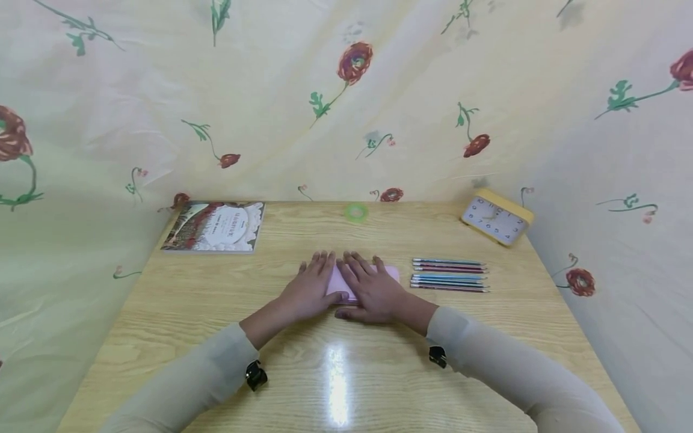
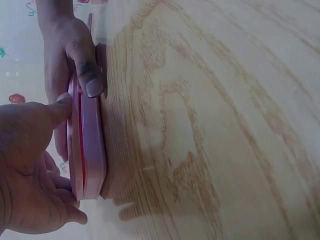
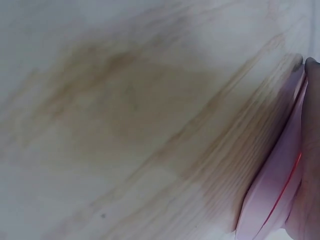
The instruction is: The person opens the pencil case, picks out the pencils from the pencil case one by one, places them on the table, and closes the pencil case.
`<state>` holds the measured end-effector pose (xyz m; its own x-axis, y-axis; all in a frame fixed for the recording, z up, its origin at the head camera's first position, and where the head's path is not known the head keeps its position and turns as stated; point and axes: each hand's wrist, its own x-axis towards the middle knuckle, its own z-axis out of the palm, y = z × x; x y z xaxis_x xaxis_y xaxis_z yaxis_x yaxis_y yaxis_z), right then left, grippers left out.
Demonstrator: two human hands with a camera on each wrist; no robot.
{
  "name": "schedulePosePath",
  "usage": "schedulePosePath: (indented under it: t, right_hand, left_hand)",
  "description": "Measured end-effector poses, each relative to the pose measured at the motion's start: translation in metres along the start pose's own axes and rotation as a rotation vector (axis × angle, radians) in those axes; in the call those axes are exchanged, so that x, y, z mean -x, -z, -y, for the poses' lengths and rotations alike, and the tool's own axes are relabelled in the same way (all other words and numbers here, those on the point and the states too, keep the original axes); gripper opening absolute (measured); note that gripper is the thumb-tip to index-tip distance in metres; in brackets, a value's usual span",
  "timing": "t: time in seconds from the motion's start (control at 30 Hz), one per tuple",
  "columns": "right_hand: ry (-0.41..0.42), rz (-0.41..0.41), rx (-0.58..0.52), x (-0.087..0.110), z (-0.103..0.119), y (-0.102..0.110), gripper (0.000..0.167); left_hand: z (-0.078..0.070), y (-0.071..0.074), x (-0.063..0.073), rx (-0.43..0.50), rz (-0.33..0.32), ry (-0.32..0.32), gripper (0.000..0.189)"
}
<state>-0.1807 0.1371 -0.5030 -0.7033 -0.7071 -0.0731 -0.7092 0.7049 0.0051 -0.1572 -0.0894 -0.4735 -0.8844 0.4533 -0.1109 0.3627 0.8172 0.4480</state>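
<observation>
A pink pencil case (image 1: 338, 282) with rounded corners lies flat on the table, partly covered by both hands. My left hand (image 1: 308, 288) rests over its left end, fingers extended away from me and thumb on the lid. On its right part lies my right hand (image 1: 376, 294), fingers straight across the top and thumb at the near edge. In the left wrist view, a red line runs along the side of the case (image 2: 92, 140), between lid and base. The right wrist view shows the same red line near my right hand (image 3: 310, 165).
Several pencils (image 1: 449, 275) lie in a row right of the case. A yellow clock (image 1: 498, 218) stands at the back right, a booklet (image 1: 216, 227) lies back left, and a green tape ring (image 1: 356, 212) sits near the back edge. Floral cloth (image 1: 281, 108) surrounds the wooden table (image 1: 216, 282).
</observation>
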Motion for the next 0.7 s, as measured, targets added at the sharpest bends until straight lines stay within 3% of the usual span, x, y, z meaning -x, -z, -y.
schedulePosePath:
  t: [0.7]
  right_hand:
    - [0.022,-0.041,0.079,-0.0031,0.0003,-0.0058,0.11]
  left_hand:
    - [0.001,-0.0045,-0.0004,0.059,-0.047,0.018,0.103]
